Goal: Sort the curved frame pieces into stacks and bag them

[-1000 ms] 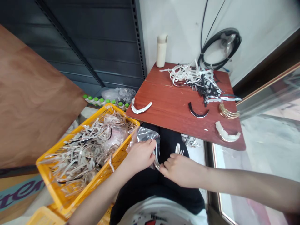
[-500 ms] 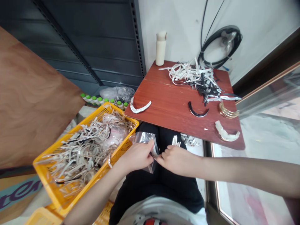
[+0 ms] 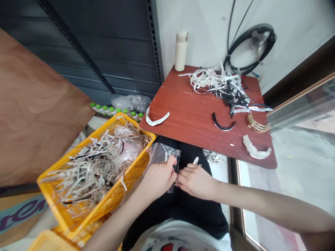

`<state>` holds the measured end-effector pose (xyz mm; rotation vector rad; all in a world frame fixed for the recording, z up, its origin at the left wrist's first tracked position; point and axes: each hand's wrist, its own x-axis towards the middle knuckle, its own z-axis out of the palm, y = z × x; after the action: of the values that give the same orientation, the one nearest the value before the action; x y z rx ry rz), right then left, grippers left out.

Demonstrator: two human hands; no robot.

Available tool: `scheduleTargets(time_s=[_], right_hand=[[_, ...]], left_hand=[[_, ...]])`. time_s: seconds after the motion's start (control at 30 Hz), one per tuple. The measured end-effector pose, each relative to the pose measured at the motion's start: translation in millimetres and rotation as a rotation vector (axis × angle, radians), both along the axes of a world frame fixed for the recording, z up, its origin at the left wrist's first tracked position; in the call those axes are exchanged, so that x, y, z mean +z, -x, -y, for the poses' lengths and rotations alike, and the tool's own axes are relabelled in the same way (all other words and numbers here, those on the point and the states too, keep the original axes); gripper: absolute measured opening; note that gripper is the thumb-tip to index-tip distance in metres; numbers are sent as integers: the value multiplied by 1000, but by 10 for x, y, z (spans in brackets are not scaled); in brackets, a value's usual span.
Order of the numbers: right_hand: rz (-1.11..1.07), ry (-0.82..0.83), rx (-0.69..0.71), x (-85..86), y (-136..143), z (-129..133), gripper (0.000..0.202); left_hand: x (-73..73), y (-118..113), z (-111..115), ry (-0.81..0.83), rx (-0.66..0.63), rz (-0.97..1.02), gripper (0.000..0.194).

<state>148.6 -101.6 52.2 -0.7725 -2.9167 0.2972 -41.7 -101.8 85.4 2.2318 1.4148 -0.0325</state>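
Over my lap, my left hand (image 3: 163, 176) is closed on a clear plastic bag (image 3: 159, 153), which spreads out above and behind its fingers. My right hand (image 3: 192, 179) meets it at the fingertips and is closed too. White strips (image 3: 196, 160) stick out from behind the right hand's knuckles. What both sets of fingertips pinch between them is hidden. On the red-brown table (image 3: 183, 111) in front lie a white curved bundle of strips (image 3: 157, 118), a black curved bundle (image 3: 223, 124), a gold curved bundle (image 3: 258, 124) and a cream curved bundle (image 3: 256, 150).
A yellow basket (image 3: 59, 218) full of tangled strips stands at my left. White strips (image 3: 206, 79) and black strips (image 3: 230, 93) are heaped at the table's back, beside a cream bottle (image 3: 180, 52). Coiled black cable (image 3: 227, 62) hangs on the wall. Green-capped bottles (image 3: 105, 108) line the floor.
My hands have drawn together, the left turning so its thumb points up. The bag's upper part now spreads wider above the left hand. Less of the white strips shows behind the right hand.
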Motion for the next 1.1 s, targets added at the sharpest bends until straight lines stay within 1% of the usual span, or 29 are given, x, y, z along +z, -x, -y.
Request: scheduleTargets(time_s=[0.07,0.1,0.17,0.23,0.3,0.37,0.43,0.47,0.5,0.53,0.63,0.67,0.7,0.73,0.77,0.83,0.9,0.93,1.0,1.1], right_hand=[[-74,-23,-10,-93,-11,24,21],[-102,-42,17,-138,-7,49,22],[-137,-79,105,-214,22,108,24],[-148,-91,165,-265,61,145,23],[-144,-79,120,-293,90,131,22],[-138,-46,8,-305,102,76,23],[-147,-8,-97,-306,107,16,22],[-161,7,-132,-304,112,-3,21],[-178,17,-159,-301,121,-12,20],[-196,23,-184,-299,135,-10,20],[-248,13,-254,-308,202,40,24],[-257,4,-276,-320,227,63,24],[-263,-3,-293,-336,252,84,24],[-265,-5,-307,-354,276,103,24],[-267,-2,-317,-374,299,118,23],[-271,13,-326,-405,343,141,23],[-277,15,-325,-415,396,158,23],[-274,11,-322,-411,429,166,23],[-245,11,-298,-387,511,182,24],[-201,35,-234,-341,655,208,20]], left_hand=[[-40,48,45,55,-10,99,20],[-66,68,62,72,-11,136,21],[-120,87,84,58,5,143,22],[-162,78,95,2,19,105,23],[-188,55,106,-41,20,141,24],[-216,35,134,-44,44,276,24],[-279,26,194,-37,133,451,24],[-331,27,238,-41,216,543,25],[-399,31,290,-58,331,633,25],[-479,39,350,-84,481,717,24],[-746,95,554,-169,1044,872,18],[-821,124,622,-152,1200,902,19],[-878,158,685,-100,1318,943,21],[-913,193,739,-23,1397,1007,23],[-925,230,780,72,1445,1093,25],[-888,294,811,271,1476,1290,27],[-807,335,763,437,1464,1445,24],[-765,344,713,499,1450,1491,23],[-703,338,586,588,1388,1540,22],[-670,277,414,667,1257,1543,29]])
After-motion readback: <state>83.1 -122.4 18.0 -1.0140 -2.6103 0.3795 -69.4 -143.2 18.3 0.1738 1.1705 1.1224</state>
